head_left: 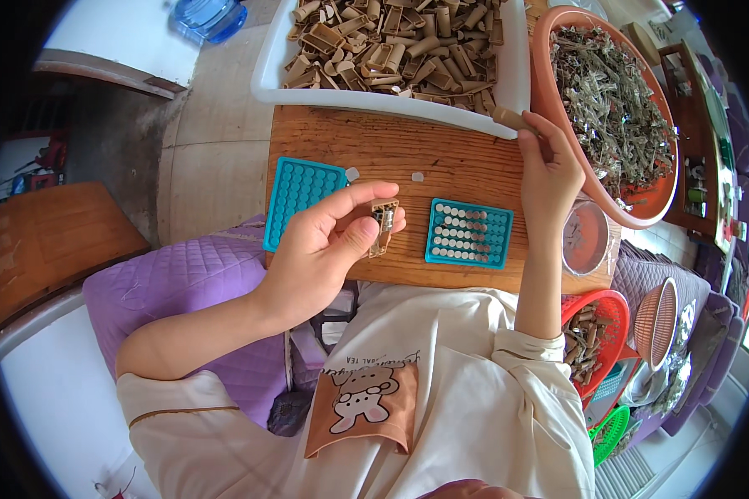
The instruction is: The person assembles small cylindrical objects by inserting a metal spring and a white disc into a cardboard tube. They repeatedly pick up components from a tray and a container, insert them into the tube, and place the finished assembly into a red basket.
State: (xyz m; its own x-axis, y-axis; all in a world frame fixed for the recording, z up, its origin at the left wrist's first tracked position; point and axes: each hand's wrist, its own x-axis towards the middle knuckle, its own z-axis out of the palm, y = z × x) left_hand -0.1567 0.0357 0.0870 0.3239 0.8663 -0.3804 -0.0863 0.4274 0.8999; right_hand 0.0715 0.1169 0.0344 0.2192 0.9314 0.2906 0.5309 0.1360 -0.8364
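Above the wooden table, my left hand (333, 237) is closed around a small brown plastic casing (383, 226) whose open side shows metal parts. At the front right corner of the white bin (391, 102), my right hand (549, 158) pinches a brown plastic shell (512, 119) between thumb and fingers. Many similar brown shells (391, 50) fill that bin. Between my hands lies a teal tray (495, 237) with rows of small round silvery discs in part of its pockets. Another teal tray (304, 191), with round pockets, is partly covered by my left hand.
Two small whitish pieces, one of them a chip (417, 177), lie on the wooden table (374, 141). An orange basin (549, 50) of tangled clear scraps stands right of the bin. Below it are a round dish (585, 237) and a red basket (620, 333) of brown pieces.
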